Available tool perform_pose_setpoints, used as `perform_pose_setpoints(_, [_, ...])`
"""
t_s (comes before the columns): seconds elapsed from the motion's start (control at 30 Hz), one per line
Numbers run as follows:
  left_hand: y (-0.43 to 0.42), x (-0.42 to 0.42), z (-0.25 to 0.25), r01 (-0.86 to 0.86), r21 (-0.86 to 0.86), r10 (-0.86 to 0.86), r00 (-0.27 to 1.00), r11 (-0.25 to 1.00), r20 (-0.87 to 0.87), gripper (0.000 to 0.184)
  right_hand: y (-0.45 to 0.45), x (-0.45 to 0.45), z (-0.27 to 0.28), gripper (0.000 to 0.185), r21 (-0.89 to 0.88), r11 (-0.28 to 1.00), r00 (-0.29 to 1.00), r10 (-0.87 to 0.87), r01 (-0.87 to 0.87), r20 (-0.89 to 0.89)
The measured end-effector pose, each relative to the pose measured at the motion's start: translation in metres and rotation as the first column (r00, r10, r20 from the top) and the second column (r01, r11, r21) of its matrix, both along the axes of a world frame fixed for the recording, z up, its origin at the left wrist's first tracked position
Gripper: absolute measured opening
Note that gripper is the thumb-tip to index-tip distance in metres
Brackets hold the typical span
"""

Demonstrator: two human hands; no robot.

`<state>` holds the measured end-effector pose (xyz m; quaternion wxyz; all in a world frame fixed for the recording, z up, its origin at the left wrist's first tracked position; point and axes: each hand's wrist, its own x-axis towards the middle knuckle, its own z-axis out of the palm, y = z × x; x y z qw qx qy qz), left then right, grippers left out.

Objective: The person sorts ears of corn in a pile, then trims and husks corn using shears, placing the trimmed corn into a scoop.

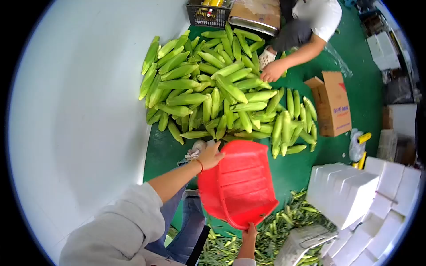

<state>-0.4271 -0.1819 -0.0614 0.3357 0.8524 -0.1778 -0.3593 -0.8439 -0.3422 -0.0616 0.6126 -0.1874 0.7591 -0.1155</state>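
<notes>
A red plastic basin [246, 179] hangs tilted between my two hands, just in front of my legs. At its upper left edge, my left hand [209, 156] is closed on the rim. My right hand [250, 231] grips the lower edge, its fingers partly hidden by the basin. Just beyond the basin lies a large heap of green corn cobs in their husks [213, 99], spread over the green floor against the white wall.
Across the heap, another person's hand [274, 71] touches the corn. An open cardboard box [330, 106] stands at right, with white foam boxes [341, 190] nearer me. Stripped husks [288, 217] litter the floor below. A black crate [209, 15] sits at the back.
</notes>
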Motion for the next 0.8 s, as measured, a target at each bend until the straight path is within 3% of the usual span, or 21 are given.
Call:
perform_pose_setpoints(0.03, [0.007,-0.016,0.014,-0.025,0.097,0.052,0.959,0.995,-0.28,0.063,0.009,-0.013,-0.017,0.047,-0.038,0.999,0.999,-0.033,0.033,-0.01])
perform_pose_setpoints(0.1, [0.047,-0.063,-0.011,-0.154,0.087,0.175,0.916,0.984,-0.36,0.067,0.032,-0.055,-0.051,0.055,-0.094,0.991,0.993,-0.104,0.098,-0.062])
perform_pose_setpoints(0.13, [0.073,-0.08,-0.044,-0.009,0.11,0.037,0.966,0.994,-0.257,0.065,0.031,-0.073,-0.073,0.06,-0.136,0.982,0.989,-0.139,0.131,-0.049])
perform_pose_setpoints(0.2, [0.143,-0.098,-0.081,0.022,0.212,0.032,0.969,0.977,-0.245,0.063,0.045,-0.094,-0.103,0.067,-0.195,0.966,0.982,-0.185,0.173,-0.047])
perform_pose_setpoints(0.23, [0.151,-0.088,-0.062,-0.085,0.265,0.171,0.933,0.96,-0.318,0.062,0.041,-0.095,-0.119,0.069,-0.239,0.954,0.978,-0.2,0.183,-0.05])
perform_pose_setpoints(0.3, [0.213,-0.081,-0.071,-0.081,0.386,0.227,0.908,0.919,-0.352,0.061,0.038,-0.125,-0.134,0.072,-0.179,0.963,0.952,-0.235,0.201,-0.196])
perform_pose_setpoints(0.4, [0.276,-0.054,-0.078,-0.124,0.494,0.284,0.923,0.861,-0.262,0.067,0.029,-0.153,-0.162,0.074,-0.114,0.988,0.978,-0.125,0.107,-0.164])
perform_pose_setpoints(0.43, [0.261,-0.013,-0.105,-0.165,0.47,0.285,0.939,0.867,-0.195,0.069,-0.004,-0.104,-0.195,0.066,-0.152,0.978,0.924,-0.185,0.141,-0.334])
perform_pose_setpoints(0.5, [0.311,-0.025,-0.045,-0.195,0.566,0.35,0.919,0.801,-0.179,0.072,0.033,-0.116,-0.133,0.06,-0.102,0.995,0.876,-0.051,0.002,-0.479])
perform_pose_setpoints(0.53, [0.298,-0.001,-0.073,-0.244,0.528,0.386,0.905,0.814,-0.177,0.072,0.007,-0.086,-0.145,0.063,-0.163,0.98,0.911,0.036,-0.112,-0.411])
perform_pose_setpoints(0.6, [0.319,0.002,-0.037,-0.275,0.506,0.425,0.881,0.818,-0.209,0.077,0.037,-0.083,-0.128,0.07,-0.166,0.93,0.908,0.262,-0.328,-0.328])
perform_pose_setpoints(0.7, [0.317,0.057,-0.027,-0.447,0.451,0.601,0.743,0.773,-0.293,0.082,0.059,-0.043,-0.2,0.069,-0.31,0.603,0.677,0.64,-0.735,-0.363])
perform_pose_setpoints(0.77, [0.335,0.088,-0.042,-0.485,0.395,0.598,0.763,0.781,-0.245,0.083,0.098,0.123,-0.151,0.065,-0.054,0.808,0.81,0.586,-0.587,-0.038])
perform_pose_setpoints(0.8, [0.346,0.099,-0.058,-0.489,0.358,0.577,0.791,0.796,-0.202,0.084,0.117,0.203,-0.111,0.063,-0.013,0.788,0.784,0.614,-0.616,0.086])
